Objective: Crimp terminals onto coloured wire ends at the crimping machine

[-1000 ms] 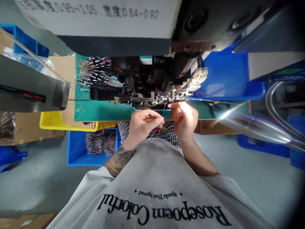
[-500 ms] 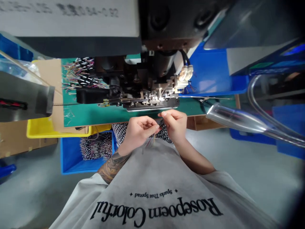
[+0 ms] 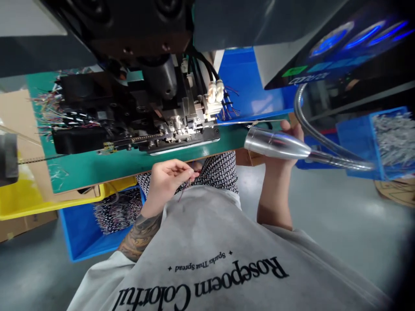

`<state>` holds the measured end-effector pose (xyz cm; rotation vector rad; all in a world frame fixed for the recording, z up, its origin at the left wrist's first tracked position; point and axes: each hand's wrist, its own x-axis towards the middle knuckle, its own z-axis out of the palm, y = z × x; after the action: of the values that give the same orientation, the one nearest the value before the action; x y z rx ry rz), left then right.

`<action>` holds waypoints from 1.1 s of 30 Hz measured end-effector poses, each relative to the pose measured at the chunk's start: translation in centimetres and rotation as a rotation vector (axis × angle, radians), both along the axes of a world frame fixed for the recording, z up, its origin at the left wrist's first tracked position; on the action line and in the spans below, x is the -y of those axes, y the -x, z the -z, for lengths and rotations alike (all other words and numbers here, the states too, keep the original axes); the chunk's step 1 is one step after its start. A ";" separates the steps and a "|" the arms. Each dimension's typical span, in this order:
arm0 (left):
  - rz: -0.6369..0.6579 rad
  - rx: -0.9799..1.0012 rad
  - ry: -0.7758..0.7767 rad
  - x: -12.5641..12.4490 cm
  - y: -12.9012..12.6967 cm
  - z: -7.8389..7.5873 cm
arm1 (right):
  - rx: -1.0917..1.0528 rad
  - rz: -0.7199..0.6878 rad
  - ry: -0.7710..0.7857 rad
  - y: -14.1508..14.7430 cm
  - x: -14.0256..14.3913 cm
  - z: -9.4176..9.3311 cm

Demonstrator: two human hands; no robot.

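Observation:
Thin coloured wires [image 3: 184,188] hang from my left hand [image 3: 171,179], which is closed in a pinch on them just above my lap. That hand is close to the front edge of the green work surface [image 3: 94,166]. My right hand [image 3: 295,132] is out to the right, mostly covered by the silver lamp head [image 3: 279,144]. Only some fingertips and the wrist show around the lamp, so its grip is hidden. In front of me stands a dark machine [image 3: 175,129] with a lit metal working area.
Bundles of wires [image 3: 71,116] lie left of the machine. A yellow tray [image 3: 97,196] and a blue bin [image 3: 76,233] holding wires are below left. Behind right is a blue bin [image 3: 259,103]; another bin [image 3: 359,134] holds pale pieces. A flexible lamp neck [image 3: 340,162] crosses the right side.
My right hand has left my left hand and moved right, behind the lamp head. My left hand still pinches the wires. The view has turned to the right.

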<state>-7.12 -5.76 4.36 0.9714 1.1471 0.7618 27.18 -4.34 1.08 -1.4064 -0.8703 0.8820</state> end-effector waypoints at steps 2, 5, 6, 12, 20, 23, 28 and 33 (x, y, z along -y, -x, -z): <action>-0.028 0.022 -0.005 0.1 -0.4 0.1 | -0.087 0.094 0.012 1.0 -0.4 0.1; -0.038 0.038 -0.003 0.3 -1.2 -0.4 | -0.190 0.021 0.118 6.3 0.1 0.1; -0.037 0.035 -0.005 0.4 -1.4 -0.6 | -0.213 -0.040 0.132 8.4 0.5 0.0; -0.083 0.001 -0.087 0.4 -1.6 -2.0 | -0.252 -0.349 0.125 16.2 2.2 -2.4; -0.122 -0.059 -0.172 0.2 -1.3 -2.5 | -0.207 -0.346 0.115 17.4 1.0 -4.1; -0.123 -0.072 -0.174 0.2 -1.5 -2.7 | -0.189 -0.314 0.084 17.5 0.8 -4.0; -0.106 -0.088 -0.176 0.3 -1.6 -2.9 | -0.330 -0.320 0.101 17.9 0.3 -3.9; -0.108 -0.082 -0.173 0.5 -1.6 -3.0 | -0.458 -0.197 0.108 18.0 -0.3 -4.3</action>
<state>-5.55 -6.23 7.32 1.0992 1.2274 0.9268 9.15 -4.04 5.38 -1.1510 -0.6211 1.3549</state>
